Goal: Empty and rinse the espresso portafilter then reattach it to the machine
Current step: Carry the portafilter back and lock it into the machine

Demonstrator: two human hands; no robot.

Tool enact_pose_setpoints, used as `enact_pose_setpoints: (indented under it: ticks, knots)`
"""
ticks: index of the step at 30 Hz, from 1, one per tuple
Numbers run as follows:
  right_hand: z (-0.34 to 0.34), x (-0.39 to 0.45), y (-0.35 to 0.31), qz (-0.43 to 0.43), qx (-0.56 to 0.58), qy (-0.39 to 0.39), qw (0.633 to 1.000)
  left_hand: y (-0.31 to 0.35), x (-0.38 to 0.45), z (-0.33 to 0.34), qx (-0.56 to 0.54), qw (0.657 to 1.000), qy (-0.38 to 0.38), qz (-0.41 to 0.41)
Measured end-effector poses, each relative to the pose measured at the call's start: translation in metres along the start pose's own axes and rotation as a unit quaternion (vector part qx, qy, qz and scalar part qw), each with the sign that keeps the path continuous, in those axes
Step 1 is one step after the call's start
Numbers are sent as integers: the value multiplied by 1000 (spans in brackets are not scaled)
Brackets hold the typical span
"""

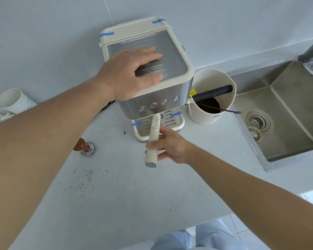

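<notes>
We see the portafilter (153, 141) seated under the front of the espresso machine (152, 91), its head hidden beneath the brew group so that only the handle shows. The handle is cream-coloured, long and slightly tapered, with a flat grey end cap, and it sticks out from the machine toward the front edge of the bench (116, 186), above the slotted drip tray (172, 121).

Our right hand (170, 147) has its fingers (153, 143) wrapped around the middle of that handle from the right side, thumb underneath near the cap. Our left hand (132, 73) lies flat on top of the machine, palm down and fingers spread loose over the ribbed metal cup tray, gripping nothing.

The machine is brushed steel with cream trim, four round buttons across its face and strips of blue tape at its corners and on the drip tray. It stands near the back edge of the bench, against the grey wall.

Just to the right of the machine stands a cream knock box (212, 98) with a black bar across its mouth, dark spent grounds inside and a spoon (224, 110) resting over its rim. Beyond it, at the right end of the bench, the steel sink (278, 123) is sunk in, its strainer drain visible.

To the left, a brown-handled tamper (84, 146) stands on the bench, partly behind our left forearm, and a white cup (13, 101) lies near the back left corner. Dark coffee specks are scattered across the bench.
</notes>
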State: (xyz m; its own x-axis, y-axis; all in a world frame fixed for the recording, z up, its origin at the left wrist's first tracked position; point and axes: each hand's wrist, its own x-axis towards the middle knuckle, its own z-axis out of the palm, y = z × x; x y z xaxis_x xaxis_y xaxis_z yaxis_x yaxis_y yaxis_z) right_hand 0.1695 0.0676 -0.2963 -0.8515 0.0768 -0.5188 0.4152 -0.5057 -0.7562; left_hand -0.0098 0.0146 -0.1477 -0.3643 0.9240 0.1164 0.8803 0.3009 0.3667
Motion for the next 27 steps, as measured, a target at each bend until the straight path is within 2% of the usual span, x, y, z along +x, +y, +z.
enact_pose_setpoints:
  ticks: [16,27]
  knots:
    - [41,40,-3,-75,117,69,988,4,-2,-2,-9,1000,-7,-8]
    - [52,54,-5,-91,131,135,978,4,-3,-2,-10,1000,-6,-20]
